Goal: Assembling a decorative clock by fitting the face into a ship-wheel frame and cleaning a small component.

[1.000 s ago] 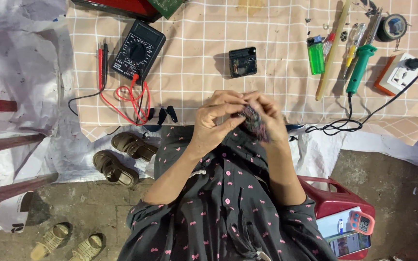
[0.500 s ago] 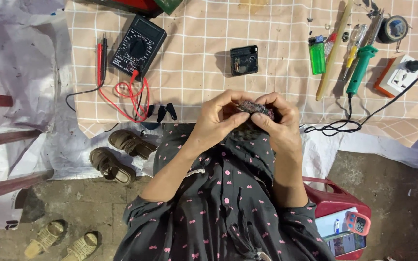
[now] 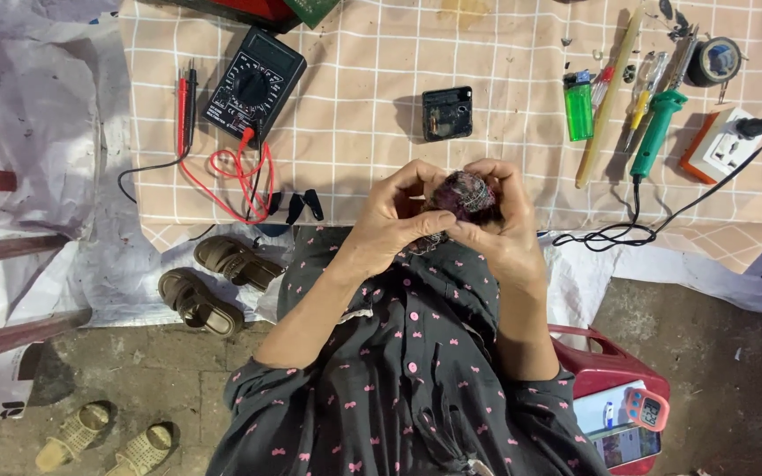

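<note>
Between both hands [image 3: 451, 220], a dark mottled bundle [image 3: 462, 194] sits clasped.

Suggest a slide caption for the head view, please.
Both hands, left hand and right hand, cup a dark tangled bundle above the checked cloth.

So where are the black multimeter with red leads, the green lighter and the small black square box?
Black multimeter with red leads [image 3: 253, 86], head view, on its round dial.
Green lighter [image 3: 578, 107], head view, on its translucent body.
Small black square box [image 3: 447, 114], head view, at its middle.
</note>
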